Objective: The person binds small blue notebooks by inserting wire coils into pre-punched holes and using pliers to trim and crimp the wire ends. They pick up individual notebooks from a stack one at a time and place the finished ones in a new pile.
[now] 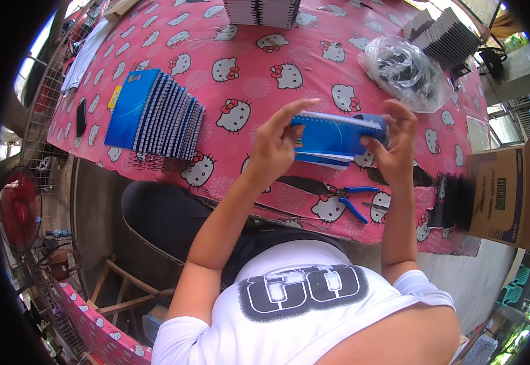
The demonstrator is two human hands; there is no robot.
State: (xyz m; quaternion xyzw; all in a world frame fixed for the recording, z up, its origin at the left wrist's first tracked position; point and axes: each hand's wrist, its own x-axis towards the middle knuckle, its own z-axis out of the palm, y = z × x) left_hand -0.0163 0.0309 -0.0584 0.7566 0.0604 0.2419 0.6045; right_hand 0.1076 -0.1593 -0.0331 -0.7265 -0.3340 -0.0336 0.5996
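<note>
Between my two hands, above the pink patterned table, is a blue-covered notebook [332, 135] with a row of holes along its upper edge. My left hand [279, 143] grips its left end, thumb in front. My right hand [394, 143] holds the right end with the thumb on the cover and the fingers curled above. A dark piece beside the right fingers is too unclear to name. Another blue cover [323, 160] shows just below the notebook. Nearer me lie cutting pliers with blue handles [354, 198].
Spiral-bound blue notebooks [168, 118] are stacked at left, near a phone [81, 117]. A clear plastic bag [408, 73] lies at far right beside stacked notebooks [447, 39]. Black binding coils [443, 201] stand by a cardboard box [502, 194]. More notebooks [262, 13] sit at the far edge.
</note>
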